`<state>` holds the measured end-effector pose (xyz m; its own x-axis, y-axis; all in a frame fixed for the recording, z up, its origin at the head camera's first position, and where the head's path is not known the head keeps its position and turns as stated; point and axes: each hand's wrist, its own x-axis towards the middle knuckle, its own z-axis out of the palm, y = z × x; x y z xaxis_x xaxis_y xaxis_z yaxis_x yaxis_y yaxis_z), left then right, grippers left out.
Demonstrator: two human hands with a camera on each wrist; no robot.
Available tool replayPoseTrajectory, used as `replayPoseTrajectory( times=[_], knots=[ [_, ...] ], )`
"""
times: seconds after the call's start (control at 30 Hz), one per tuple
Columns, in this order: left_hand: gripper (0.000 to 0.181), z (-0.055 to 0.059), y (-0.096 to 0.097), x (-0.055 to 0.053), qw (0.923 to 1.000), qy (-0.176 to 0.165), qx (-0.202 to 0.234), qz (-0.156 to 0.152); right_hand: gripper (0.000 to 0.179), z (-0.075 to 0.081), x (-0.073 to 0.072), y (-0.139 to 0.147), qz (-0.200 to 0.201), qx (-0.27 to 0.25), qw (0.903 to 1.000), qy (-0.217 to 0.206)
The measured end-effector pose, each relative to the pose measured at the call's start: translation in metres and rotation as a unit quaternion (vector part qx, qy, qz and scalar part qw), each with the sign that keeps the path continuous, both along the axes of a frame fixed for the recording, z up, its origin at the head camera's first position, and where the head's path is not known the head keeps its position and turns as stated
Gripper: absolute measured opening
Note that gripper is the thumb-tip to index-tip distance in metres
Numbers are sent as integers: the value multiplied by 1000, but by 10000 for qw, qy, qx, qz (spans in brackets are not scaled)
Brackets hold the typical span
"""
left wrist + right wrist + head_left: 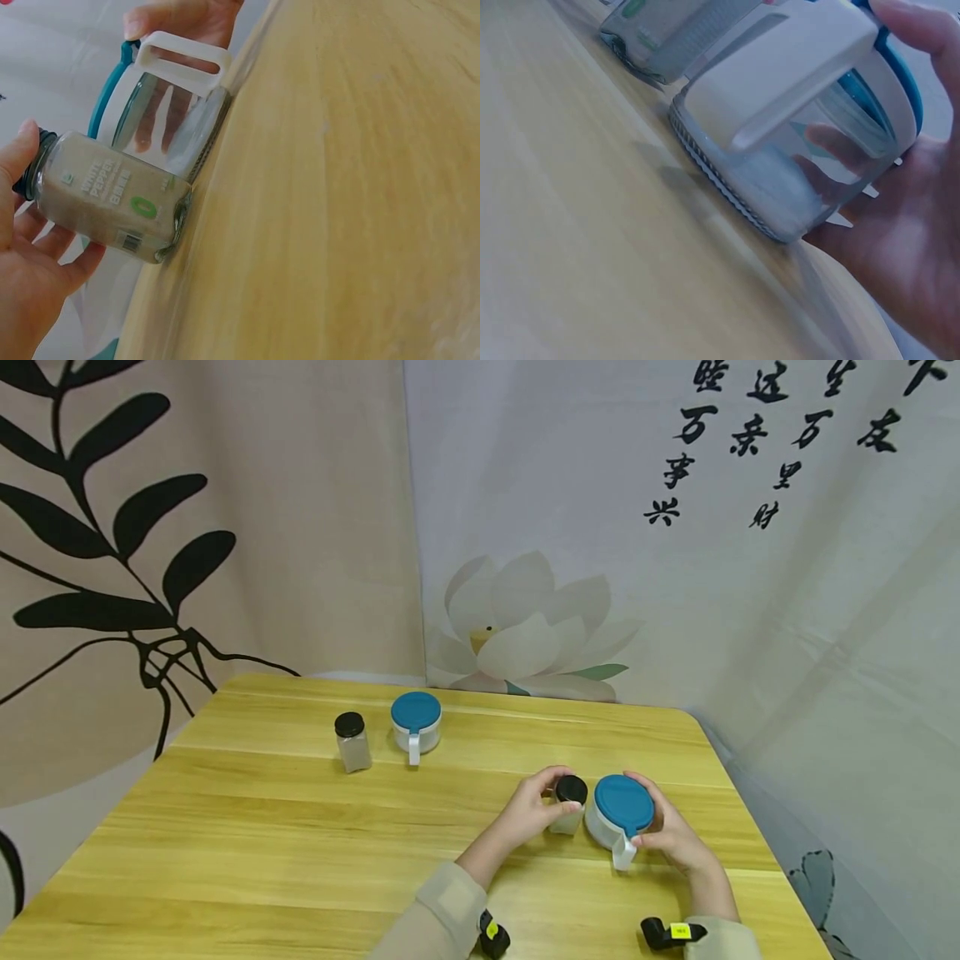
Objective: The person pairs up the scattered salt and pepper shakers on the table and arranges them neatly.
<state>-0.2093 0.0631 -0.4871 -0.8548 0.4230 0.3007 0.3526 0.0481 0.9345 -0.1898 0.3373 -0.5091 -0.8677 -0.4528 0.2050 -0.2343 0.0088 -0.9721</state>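
Observation:
My left hand (534, 810) grips a small glass pepper jar (112, 195) by its black lid, thumb on one side and fingers round the other. The label reads white pepper, and tan powder fills the jar. Just right of it, my right hand (671, 835) holds a clear seasoning jar (780, 180) with a blue lid (624, 802) and a white handle (624, 853). Its fingers wrap the far side while the thumb lies near the lid's edge. White grains show low inside this jar. Both jars stand upright, close together, at the table's right side.
Farther back on the wooden table (300, 860) stand another black-lidded jar (353, 743) and a second blue-lidded jar (416, 727), handle toward me. A curtain (525, 485) with a lotus print and writing hangs behind the table's back edge.

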Motion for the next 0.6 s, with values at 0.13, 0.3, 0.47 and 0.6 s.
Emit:
replayPoseTrajectory(
  times=[0.13,0.3,0.47,0.6],
  knots=[
    [41,0,1,0,10000,-48,11,1,90,0,1,-1,35,-94,9999,-38],
    [42,0,1,1,9999,-115,0,-1,91,1,2,-1,37,-149,9998,-156],
    [43,1,2,1,9998,-175,-41,43,93,2,2,-1,15,-70,9996,-285],
    [43,1,3,0,9998,-166,-85,96,95,3,3,0,8,35,9994,-342]
  ],
)
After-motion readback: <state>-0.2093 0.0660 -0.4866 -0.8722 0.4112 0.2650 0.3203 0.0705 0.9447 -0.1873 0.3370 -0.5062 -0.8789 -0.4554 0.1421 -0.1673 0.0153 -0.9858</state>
